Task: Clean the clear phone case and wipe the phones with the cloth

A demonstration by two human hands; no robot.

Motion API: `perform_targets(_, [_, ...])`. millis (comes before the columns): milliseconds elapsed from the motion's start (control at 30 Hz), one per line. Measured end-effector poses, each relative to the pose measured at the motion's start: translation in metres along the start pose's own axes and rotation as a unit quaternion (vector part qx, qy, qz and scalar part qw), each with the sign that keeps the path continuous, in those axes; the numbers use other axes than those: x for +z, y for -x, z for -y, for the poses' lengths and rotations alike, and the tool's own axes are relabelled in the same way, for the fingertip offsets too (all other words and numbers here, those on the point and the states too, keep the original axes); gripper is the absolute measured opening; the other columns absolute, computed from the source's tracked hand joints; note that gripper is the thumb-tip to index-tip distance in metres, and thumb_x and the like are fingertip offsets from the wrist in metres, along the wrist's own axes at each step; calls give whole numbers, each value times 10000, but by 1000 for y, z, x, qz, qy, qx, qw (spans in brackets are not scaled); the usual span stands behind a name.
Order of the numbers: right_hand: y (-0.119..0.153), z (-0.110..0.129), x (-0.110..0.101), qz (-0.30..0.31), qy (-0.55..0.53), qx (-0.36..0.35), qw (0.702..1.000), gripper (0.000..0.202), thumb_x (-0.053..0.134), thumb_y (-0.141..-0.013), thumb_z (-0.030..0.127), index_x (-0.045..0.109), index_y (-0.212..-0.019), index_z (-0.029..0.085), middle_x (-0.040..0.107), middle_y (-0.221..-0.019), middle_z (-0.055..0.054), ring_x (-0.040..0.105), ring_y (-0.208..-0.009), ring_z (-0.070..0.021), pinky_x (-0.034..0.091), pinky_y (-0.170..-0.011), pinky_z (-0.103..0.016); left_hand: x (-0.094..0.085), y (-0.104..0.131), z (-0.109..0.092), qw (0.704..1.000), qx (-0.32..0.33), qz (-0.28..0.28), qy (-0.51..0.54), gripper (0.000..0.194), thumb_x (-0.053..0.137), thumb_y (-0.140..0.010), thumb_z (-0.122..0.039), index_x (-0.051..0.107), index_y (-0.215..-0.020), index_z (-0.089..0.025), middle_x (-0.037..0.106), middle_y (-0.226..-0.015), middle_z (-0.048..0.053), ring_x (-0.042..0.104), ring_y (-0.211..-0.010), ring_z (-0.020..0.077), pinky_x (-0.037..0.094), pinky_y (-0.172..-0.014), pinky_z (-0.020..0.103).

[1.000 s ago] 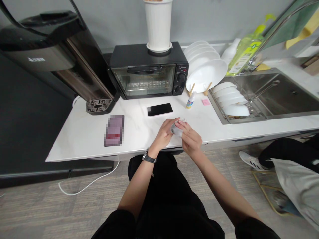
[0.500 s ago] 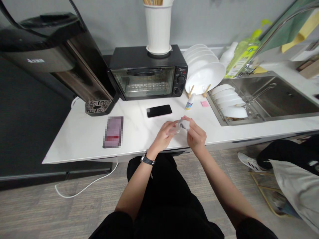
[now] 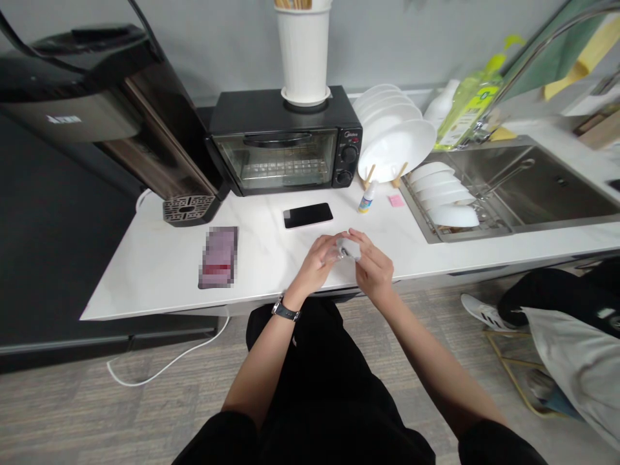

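Both my hands meet above the front part of the white counter (image 3: 264, 258). My left hand (image 3: 313, 263), with a watch on the wrist, is closed on one side of a small clear plastic packet (image 3: 349, 248). On the packet's other side, my right hand (image 3: 375, 268) pinches the edge. Something small and dark shows in the packet, too small to make out. Behind my hands lies a black-screened phone (image 3: 308, 216). A small white bottle with a yellow base (image 3: 367, 197) stands beside a pink pad (image 3: 396, 201).
A blurred purple item (image 3: 219, 257) lies left on the counter. Along the back are a drink machine (image 3: 159, 142), a toaster oven (image 3: 285, 158) and white plates (image 3: 397, 145). Bowls (image 3: 448, 194) sit by the sink (image 3: 547, 184). A person's shoe (image 3: 484, 312) is at right.
My right hand has moved slightly left, closer to my left hand, and the packet has shifted and tilted between them. The whole view has shifted a little.
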State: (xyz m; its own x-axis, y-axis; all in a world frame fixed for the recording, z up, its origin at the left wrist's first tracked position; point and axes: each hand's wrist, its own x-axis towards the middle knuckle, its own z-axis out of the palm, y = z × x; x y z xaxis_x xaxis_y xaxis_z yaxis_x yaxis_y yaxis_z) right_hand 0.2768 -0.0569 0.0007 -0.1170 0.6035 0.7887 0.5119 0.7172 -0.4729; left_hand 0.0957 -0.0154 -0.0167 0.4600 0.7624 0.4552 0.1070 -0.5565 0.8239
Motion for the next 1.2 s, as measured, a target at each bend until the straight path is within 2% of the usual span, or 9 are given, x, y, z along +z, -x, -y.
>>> perform_targets(100, [2,0,4,17,-5,-9,1000,403,500,-1088,241,668,-1440,340,732,-1389,-32,633,-1384,-268,500,-1226,-550,0,1,0,1000,2,3,9,459,486,-1091,-317,518,-1547,-288,602,-1413,126,570,-1334,268,449,-1197,490])
perform_targets(233, [-1,-5,7,-25,-6,18,999,449,532,-1078,237,607,-1502,364,707,-1432,-32,641,-1377,-278,532,-1199,-538,1,1,1,1000,-14,-11,-21,468,513,-1083,-349,513,-1549,-304,616,-1352,117,586,-1305,272,468,-1177,492])
perform_targets(300, [-3,-2,9,-32,7,6,999,480,518,-1077,212,577,-1531,358,698,-1445,-40,620,-1400,-282,537,-1195,-545,0,1,1,1000,-16,-15,-18,459,504,-1087,-360,519,-1541,-295,609,-1357,122,582,-1313,273,459,-1184,492])
perform_targets(467, [-3,0,9,0,36,-68,997,525,502,-1085,180,505,-1588,329,710,-1430,-60,619,-1401,-270,519,-1210,-536,0,0,-1,1000,-5,-6,1,429,473,-1099,-335,538,-1519,-268,606,-1404,127,559,-1352,273,435,-1207,501])
perform_targets(600, [-2,-12,6,-38,80,-48,995,520,477,-1098,187,490,-1597,335,706,-1436,-56,660,-1353,-258,554,-1175,-487,1,0,-2,999,-23,-5,-33,458,495,-1092,-358,506,-1547,-303,617,-1359,108,589,-1288,268,465,-1173,497])
perform_targets(800, [2,-4,16,-39,88,-80,992,550,460,-1093,168,459,-1613,346,721,-1413,-43,640,-1376,-268,548,-1182,-529,-1,-1,-3,1000,0,2,-23,435,466,-1092,-286,542,-1520,-268,628,-1361,116,584,-1293,270,469,-1164,489])
perform_targets(933, [0,-3,19,-70,72,-51,994,535,465,-1094,185,469,-1606,340,701,-1442,-61,627,-1394,-282,562,-1159,-570,-1,-3,-4,997,-24,-12,-65,419,491,-1091,-331,559,-1498,-262,658,-1275,106,616,-1208,264,495,-1119,481])
perform_targets(1100, [6,2,23,-11,66,-46,997,577,400,-1104,180,386,-1645,379,661,-1499,-42,552,-1467,-277,465,-1239,-589,-2,-3,-4,1000,-1,-12,-22,397,479,-1093,-305,576,-1475,-260,648,-1351,110,600,-1290,259,474,-1158,458])
perform_targets(1200, [3,0,23,-23,64,-45,997,605,397,-1098,169,336,-1663,376,613,-1550,-54,529,-1488,-274,467,-1231,-604,-2,-3,-4,998,-24,-14,-49,402,473,-1097,-323,569,-1484,-267,652,-1343,112,604,-1278,264,475,-1154,478])
